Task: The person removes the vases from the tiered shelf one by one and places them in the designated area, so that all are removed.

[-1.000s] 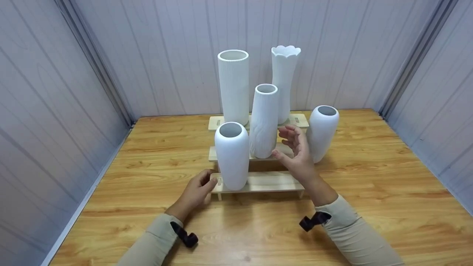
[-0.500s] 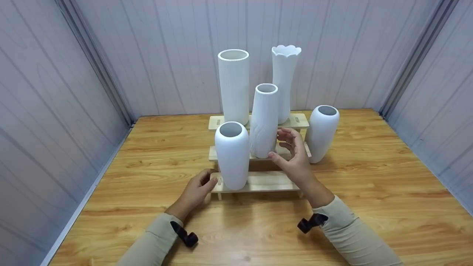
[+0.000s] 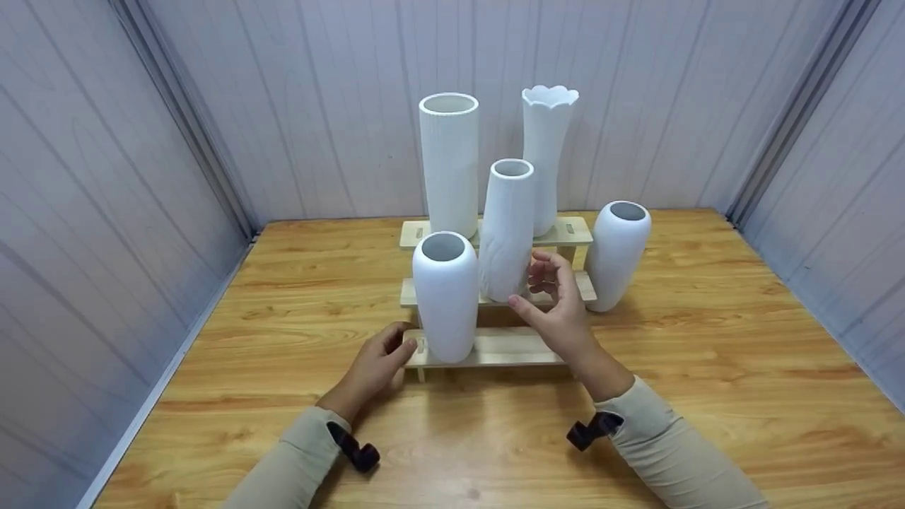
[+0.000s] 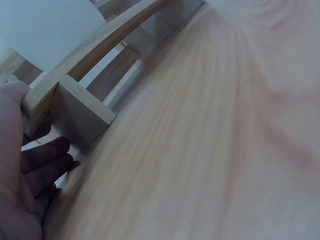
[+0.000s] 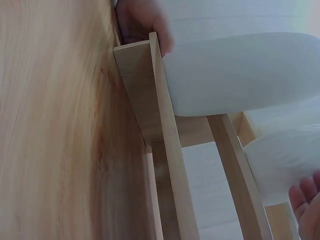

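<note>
A tall tapered white vase with a relief pattern low on its side stands upright on the middle shelf of a wooden stepped stand. My right hand curves its fingers around the vase's lower right side, thumb at the front of its base. In the right wrist view the fingertips lie against the vase's lower part. My left hand grips the left end of the lowest shelf, thumb on top and fingers below. Beside it, a smooth rounded white vase stands on that shelf.
On the top shelf stand a ribbed cylindrical white vase and a scalloped-rim white vase. Another rounded white vase stands on the wood-grain table, right of the stand. Pale panel walls enclose the back and sides.
My right hand has moved slightly left and down, its fingers curling closer around the tapered vase's base. The left hand keeps its place on the shelf end. The vases have not moved visibly.
</note>
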Demonstrator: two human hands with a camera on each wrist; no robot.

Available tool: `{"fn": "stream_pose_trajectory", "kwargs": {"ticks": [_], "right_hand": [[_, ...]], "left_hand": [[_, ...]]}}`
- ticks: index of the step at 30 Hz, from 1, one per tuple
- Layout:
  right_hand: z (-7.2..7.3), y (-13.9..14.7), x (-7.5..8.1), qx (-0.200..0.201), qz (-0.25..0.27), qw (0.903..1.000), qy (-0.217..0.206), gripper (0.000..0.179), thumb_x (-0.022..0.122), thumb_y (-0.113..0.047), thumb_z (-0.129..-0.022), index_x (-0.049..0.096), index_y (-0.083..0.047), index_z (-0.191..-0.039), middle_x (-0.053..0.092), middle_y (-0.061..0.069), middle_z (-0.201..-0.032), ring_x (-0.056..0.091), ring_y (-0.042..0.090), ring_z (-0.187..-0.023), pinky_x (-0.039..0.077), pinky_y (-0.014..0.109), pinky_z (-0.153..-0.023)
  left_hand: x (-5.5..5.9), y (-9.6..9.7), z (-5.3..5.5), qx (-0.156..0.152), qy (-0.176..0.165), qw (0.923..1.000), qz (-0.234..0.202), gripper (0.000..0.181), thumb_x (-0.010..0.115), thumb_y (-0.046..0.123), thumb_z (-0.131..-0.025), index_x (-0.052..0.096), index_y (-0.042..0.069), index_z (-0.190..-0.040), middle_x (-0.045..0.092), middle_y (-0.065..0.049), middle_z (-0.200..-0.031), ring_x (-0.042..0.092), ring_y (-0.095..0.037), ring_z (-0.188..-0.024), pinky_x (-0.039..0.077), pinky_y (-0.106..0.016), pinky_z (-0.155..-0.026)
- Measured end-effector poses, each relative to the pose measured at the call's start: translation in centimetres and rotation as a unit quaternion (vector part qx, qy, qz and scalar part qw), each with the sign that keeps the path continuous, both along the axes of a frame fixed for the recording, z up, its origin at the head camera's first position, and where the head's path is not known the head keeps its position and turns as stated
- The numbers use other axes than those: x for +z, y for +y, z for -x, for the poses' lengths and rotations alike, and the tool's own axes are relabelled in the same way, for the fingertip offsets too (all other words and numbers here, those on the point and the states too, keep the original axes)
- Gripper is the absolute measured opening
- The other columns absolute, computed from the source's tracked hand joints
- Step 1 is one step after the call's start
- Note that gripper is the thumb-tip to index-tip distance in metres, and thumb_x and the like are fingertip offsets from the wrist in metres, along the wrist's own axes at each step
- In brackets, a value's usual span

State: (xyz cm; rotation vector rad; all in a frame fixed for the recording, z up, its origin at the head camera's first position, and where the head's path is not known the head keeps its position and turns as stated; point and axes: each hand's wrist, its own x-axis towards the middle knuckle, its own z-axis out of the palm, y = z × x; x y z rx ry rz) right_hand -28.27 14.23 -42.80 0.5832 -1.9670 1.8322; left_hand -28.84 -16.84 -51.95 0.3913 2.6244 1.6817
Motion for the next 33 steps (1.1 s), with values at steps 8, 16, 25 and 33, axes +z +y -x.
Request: {"fn": "stream_pose_trajectory", "kwargs": {"ticks": [8,16,25,33], "right_hand": [[-0.1,-0.4,-0.5,0.015,-0.006,0.9998,0.014,0.063,0.079,0.001,-0.083,0.045,0.001,-0.136,0.054,0.017,-0.116,0.054,0.029,-0.103,0.048,0.037,-0.089],[-0.6,-1.1,-1.1,0.028,-0.018,0.9985,0.044,0.055,0.078,0.003,-0.085,0.049,0.004,-0.132,0.059,0.019,-0.107,0.058,0.033,-0.097,0.052,0.034,-0.086],[-1.1,-1.8,-1.7,0.067,-0.052,0.9961,0.027,0.056,0.079,-0.001,-0.086,0.049,-0.001,-0.133,0.063,0.012,-0.12,0.061,0.029,-0.113,0.049,0.041,-0.098],[-1.3,-2.7,-2.3,0.128,-0.059,0.99,0.004,0.066,0.08,-0.002,-0.085,0.045,-0.002,-0.141,0.061,0.015,-0.133,0.06,0.031,-0.12,0.049,0.046,-0.101]], "left_hand": [[-0.1,0.1,0.0,0.001,0.002,1.0,-0.005,0.036,0.062,0.025,-0.102,0.062,0.008,-0.134,0.059,-0.02,-0.138,0.048,-0.037,-0.135,0.04,-0.052,-0.109],[0.0,0.2,-0.1,-0.005,-0.005,0.9999,-0.012,0.036,0.061,0.026,-0.103,0.062,0.008,-0.134,0.06,-0.019,-0.137,0.05,-0.034,-0.133,0.042,-0.051,-0.107],[-0.1,0.2,-0.1,-0.001,-0.006,1.0,-0.005,0.04,0.061,0.028,-0.103,0.06,0.006,-0.135,0.055,-0.024,-0.142,0.045,-0.039,-0.137,0.039,-0.053,-0.11],[-0.3,0.0,0.0,0.001,0.001,1.0,-0.008,0.035,0.062,0.027,-0.102,0.063,0.007,-0.132,0.059,-0.02,-0.138,0.048,-0.038,-0.135,0.04,-0.053,-0.109]]}}
